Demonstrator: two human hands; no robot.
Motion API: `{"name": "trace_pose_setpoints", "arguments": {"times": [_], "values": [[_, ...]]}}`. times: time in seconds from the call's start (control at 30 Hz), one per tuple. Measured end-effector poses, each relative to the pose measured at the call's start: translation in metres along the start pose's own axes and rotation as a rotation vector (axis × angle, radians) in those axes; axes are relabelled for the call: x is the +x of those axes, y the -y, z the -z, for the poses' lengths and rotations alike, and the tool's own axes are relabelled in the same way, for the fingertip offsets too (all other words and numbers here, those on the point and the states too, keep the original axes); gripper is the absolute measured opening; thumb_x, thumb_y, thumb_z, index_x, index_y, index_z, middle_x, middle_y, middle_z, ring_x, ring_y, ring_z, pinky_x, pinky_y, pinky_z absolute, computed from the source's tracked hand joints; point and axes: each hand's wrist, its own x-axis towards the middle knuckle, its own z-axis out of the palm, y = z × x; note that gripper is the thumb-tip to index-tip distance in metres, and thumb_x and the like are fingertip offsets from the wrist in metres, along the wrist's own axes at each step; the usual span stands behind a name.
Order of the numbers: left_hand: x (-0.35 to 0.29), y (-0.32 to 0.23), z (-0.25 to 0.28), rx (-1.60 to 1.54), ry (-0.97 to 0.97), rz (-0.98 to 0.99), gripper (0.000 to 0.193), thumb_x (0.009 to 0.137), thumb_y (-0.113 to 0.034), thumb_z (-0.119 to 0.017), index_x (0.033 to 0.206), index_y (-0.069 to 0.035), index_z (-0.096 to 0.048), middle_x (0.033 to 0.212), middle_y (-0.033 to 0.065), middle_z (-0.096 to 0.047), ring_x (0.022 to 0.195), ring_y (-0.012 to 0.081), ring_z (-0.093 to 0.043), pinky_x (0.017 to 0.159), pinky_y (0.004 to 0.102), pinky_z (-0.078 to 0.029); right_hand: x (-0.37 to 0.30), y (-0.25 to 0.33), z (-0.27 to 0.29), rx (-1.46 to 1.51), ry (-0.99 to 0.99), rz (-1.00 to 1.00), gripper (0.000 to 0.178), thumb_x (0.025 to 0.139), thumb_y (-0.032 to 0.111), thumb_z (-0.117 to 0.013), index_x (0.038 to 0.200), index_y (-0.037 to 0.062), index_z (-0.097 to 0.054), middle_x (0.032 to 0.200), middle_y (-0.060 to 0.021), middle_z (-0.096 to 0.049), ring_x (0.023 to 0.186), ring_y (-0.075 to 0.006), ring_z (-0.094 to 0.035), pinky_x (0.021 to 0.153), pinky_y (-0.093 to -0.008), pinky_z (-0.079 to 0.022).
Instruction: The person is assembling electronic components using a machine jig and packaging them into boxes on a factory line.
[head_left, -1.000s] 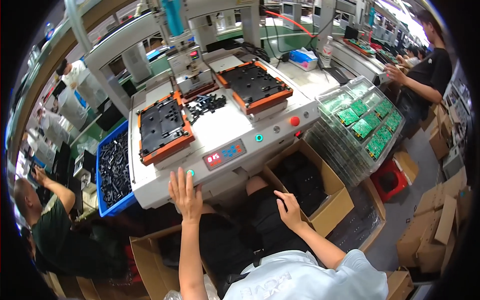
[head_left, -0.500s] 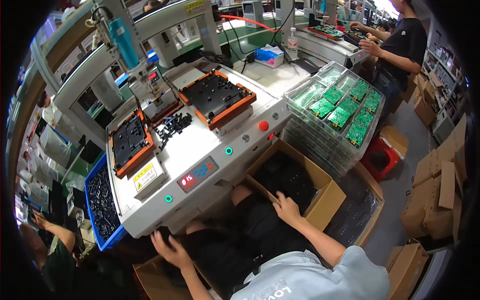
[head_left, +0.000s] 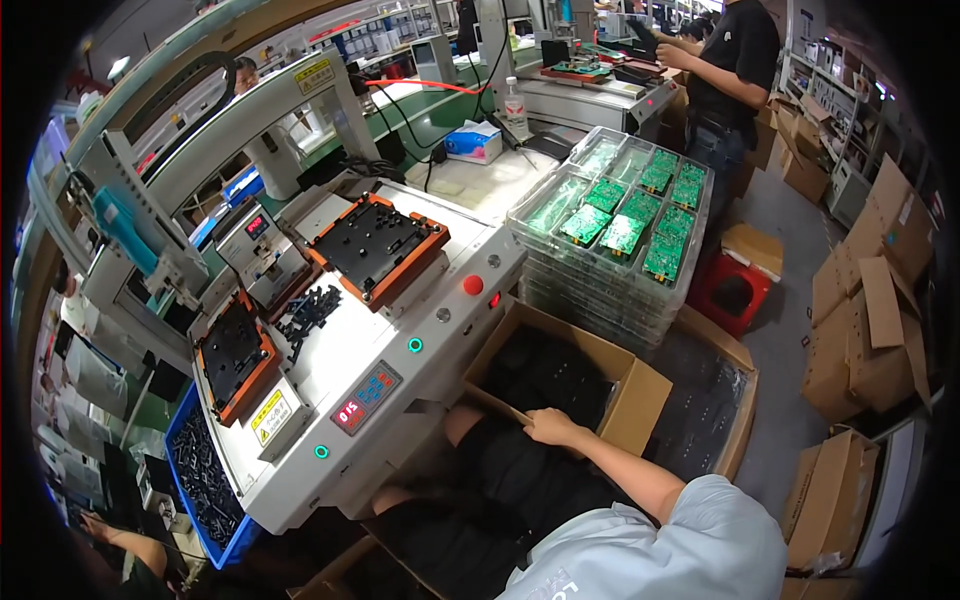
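My right hand (head_left: 553,427) is closed on the near rim of an open cardboard box (head_left: 641,405), its fingers curled over the edge. Dark flat pieces (head_left: 545,372) lie inside that box; their kind is hard to make out. My left hand is out of view. Beyond my knees stands a white bench machine with two orange-edged fixtures: the right fixture (head_left: 372,245) carries a black panel, and the left fixture (head_left: 236,358) holds black parts too. Between them lies a loose pile of small black pieces (head_left: 307,312).
Stacked clear trays (head_left: 520,222) with green circuit boards (head_left: 622,235) stand beyond the box. A blue bin (head_left: 222,558) of black pieces sits left of the machine. A teal tool (head_left: 124,228) hangs over the left side. A red stool (head_left: 728,290) and a co-worker (head_left: 735,70) are at right.
My right hand has drawn back to the box's near rim and closed there. My left hand has left the view. The teal tool hangs farther left relative to the fixtures. The whole view has shifted.
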Motion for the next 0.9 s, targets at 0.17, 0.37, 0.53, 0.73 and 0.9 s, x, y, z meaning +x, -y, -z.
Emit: {"name": "trace_pose_setpoints", "arguments": {"times": [0.17,0.37,0.53,0.73,0.9], "values": [[0.029,0.133,-0.015,0.042,0.000,-0.025,0.046,0.093,-0.024,-0.055,0.134,-0.004,-0.049,0.147,0.0185,-0.035,0.130,0.0360,-0.040,0.108,0.0424,-0.032,-0.007,0.006,0.014,-0.014,0.004,-0.008,0.043,0.084,0.033,-0.062,0.118,0.0065,-0.063,0.102,-0.0235,-0.067,0.099,-0.0394,-0.063,0.088,-0.0464,-0.050],[0.015,0.174,0.000,0.110,0.004,-0.015,0.045,0.093,-0.024,-0.055,0.133,-0.004,-0.050,0.146,0.0185,-0.036,0.129,0.0361,-0.040,0.107,0.0428,-0.032,-0.007,0.009,0.021,0.003,-0.007,0.001,0.038,0.080,0.026,-0.059,0.108,0.0004,-0.065,0.100,-0.0243,-0.067,0.097,-0.0402,-0.064,0.087,-0.0449,-0.051],[0.021,0.176,-0.006,0.132,0.022,-0.040,0.045,0.093,-0.024,-0.055,0.132,-0.004,-0.051,0.145,0.0184,-0.037,0.129,0.0362,-0.041,0.106,0.0431,-0.033,-0.003,0.010,0.019,-0.016,-0.021,0.013,0.038,0.079,0.027,-0.059,0.106,0.0004,-0.066,0.098,-0.0240,-0.067,0.095,-0.0404,-0.064,0.087,-0.0459,-0.051],[0.043,0.161,-0.049,0.114,0.044,-0.100,0.044,0.092,-0.025,-0.055,0.131,-0.004,-0.051,0.143,0.0183,-0.038,0.128,0.0363,-0.042,0.106,0.0435,-0.033,-0.003,0.000,0.007,0.003,-0.008,0.005,0.039,0.081,0.031,-0.062,0.110,0.0044,-0.065,0.099,-0.0249,-0.067,0.096,-0.0408,-0.064,0.086,-0.0469,-0.050],[0.048,0.161,-0.055,0.143,0.066,-0.131,0.043,0.092,-0.025,-0.055,0.130,-0.005,-0.052,0.142,0.0182,-0.039,0.127,0.0364,-0.042,0.105,0.0439,-0.034,-0.007,0.010,0.013,-0.004,-0.014,-0.002,0.039,0.082,0.031,-0.062,0.110,0.0046,-0.065,0.099,-0.0242,-0.067,0.096,-0.0407,-0.064,0.086,-0.0465,-0.050]]}}
